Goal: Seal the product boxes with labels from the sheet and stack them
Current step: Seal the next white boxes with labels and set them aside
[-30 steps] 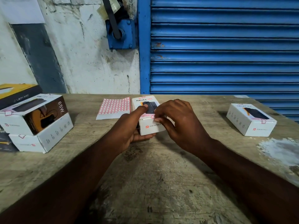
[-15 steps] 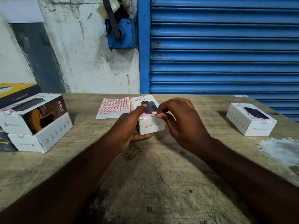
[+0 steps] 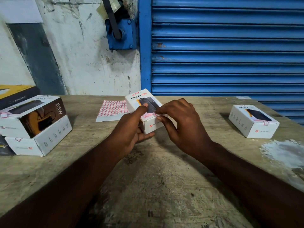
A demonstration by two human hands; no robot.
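Product box (image 3: 148, 117), white with "HALLEY 20K" printed on its top, is held just above the table (image 3: 156, 178) near the middle, tilted so its near end faces the camera. The left hand (image 3: 130, 129) grips it from the left and below, fingers curled under the base and thumb pressed flat on the printed top. The right hand (image 3: 182, 122) meets it from the right, forefinger and thumb pinched together on the near upper edge, the other fingers curled loosely behind. A small pale patch shows at those fingertips; whether it is a label I cannot tell.

Just behind and to the left of the box lies the label sheet (image 3: 112, 110), flat on the table, a grid of red-bordered squares. Well off to the right sits a single white box (image 3: 253, 121), with a red-bordered label (image 3: 265, 123) folded over its near top edge. At the left edge two more boxes are stacked: the upper box (image 3: 32, 116), marked "65W", rests on the lower box (image 3: 41, 142). Behind that stack lies a yellow and black carton (image 3: 16, 94). Beyond the table stand a stained white wall (image 3: 82, 55) and a blue roller shutter (image 3: 227, 46).
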